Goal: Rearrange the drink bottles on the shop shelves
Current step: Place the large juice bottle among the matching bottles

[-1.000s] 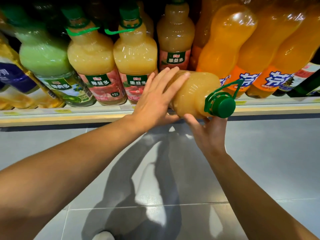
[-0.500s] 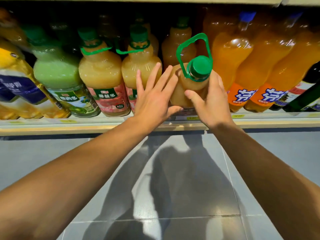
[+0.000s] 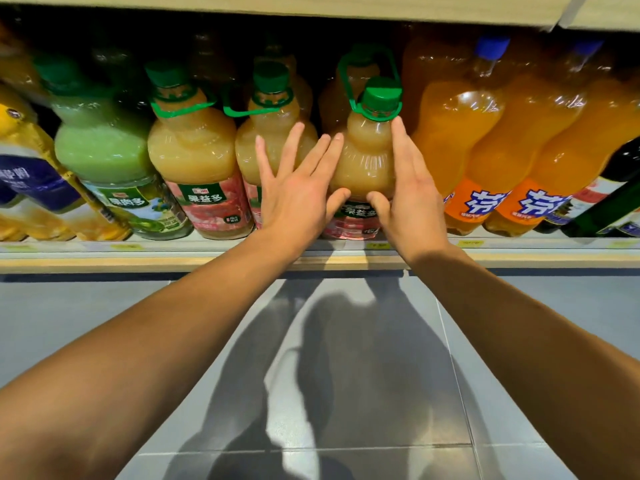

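A pale yellow juice bottle (image 3: 363, 161) with a green cap and a raised green carry loop stands upright at the front of the shelf (image 3: 138, 261). My left hand (image 3: 298, 195) presses its left side with straight, spread fingers, the thumb on the front. My right hand (image 3: 412, 202) lies flat along its right side, fingers straight up to the neck, the thumb against the label. Two matching juice bottles (image 3: 194, 161) (image 3: 273, 133) stand to its left, and another stands behind it.
A green juice bottle (image 3: 100, 150) and yellow bottles with blue labels stand further left. Orange soda bottles (image 3: 453, 133) lean close on the right, with dark glass bottles (image 3: 620, 188) beyond. A shelf board (image 3: 311, 8) runs overhead. Grey floor tiles (image 3: 346, 341) lie below.
The bottle was lying tilted with its cap toward me; it has been turned upright and pushed onto the shelf. My right hand moved from under it to its right side.
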The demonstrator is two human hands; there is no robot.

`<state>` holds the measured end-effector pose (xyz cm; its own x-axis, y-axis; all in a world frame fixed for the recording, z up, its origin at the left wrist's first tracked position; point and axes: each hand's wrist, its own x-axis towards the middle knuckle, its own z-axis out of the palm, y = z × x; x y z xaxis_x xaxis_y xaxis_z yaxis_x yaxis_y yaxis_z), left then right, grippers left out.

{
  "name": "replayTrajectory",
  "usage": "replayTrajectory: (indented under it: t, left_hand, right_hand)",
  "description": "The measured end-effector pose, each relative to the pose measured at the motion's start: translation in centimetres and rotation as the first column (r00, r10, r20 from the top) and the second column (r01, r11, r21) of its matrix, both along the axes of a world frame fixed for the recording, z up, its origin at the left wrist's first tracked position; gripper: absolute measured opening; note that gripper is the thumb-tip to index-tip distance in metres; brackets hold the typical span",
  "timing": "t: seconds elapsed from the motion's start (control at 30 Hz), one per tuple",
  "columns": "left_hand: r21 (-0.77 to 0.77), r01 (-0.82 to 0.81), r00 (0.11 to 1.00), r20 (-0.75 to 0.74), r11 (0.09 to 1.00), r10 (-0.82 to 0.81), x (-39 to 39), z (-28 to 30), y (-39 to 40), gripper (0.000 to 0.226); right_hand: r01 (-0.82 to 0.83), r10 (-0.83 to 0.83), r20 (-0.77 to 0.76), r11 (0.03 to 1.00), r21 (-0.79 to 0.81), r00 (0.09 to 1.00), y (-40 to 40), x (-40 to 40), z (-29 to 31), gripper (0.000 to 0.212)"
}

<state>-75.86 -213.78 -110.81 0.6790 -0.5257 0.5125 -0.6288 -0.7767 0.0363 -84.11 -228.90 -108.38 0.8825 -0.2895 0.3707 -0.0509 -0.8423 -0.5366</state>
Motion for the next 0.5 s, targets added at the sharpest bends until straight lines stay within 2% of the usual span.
replayTrajectory:
  t: [0.1, 0.4, 0.5]
  left_hand:
    - [-0.026, -0.012, 1.000, -0.004, 1.000, 0.012, 0.1, -0.1, -0.1, 0.073]
    - [-0.107, -0.077, 0.997, -0.016, 0.991, 0.076, -0.5, -0.1, -1.5, 0.070]
    - [-0.108, -0.046, 0.999, -0.023, 0.993, 0.044, -0.3, 0.1, -0.9, 0.071]
  right_hand:
    - [0.011, -0.011, 0.037, 1.000, 0.011, 0.999, -0.1, 0.6, -0.2, 0.094]
    - [0.040, -0.038, 0.018, 0.996, -0.079, 0.999, -1.8, 1.4, 0.6, 0.087]
    - [0.042, -0.043, -0.009, 0.995, -0.095, 0.999, -1.8, 0.9, 0.6, 0.087]
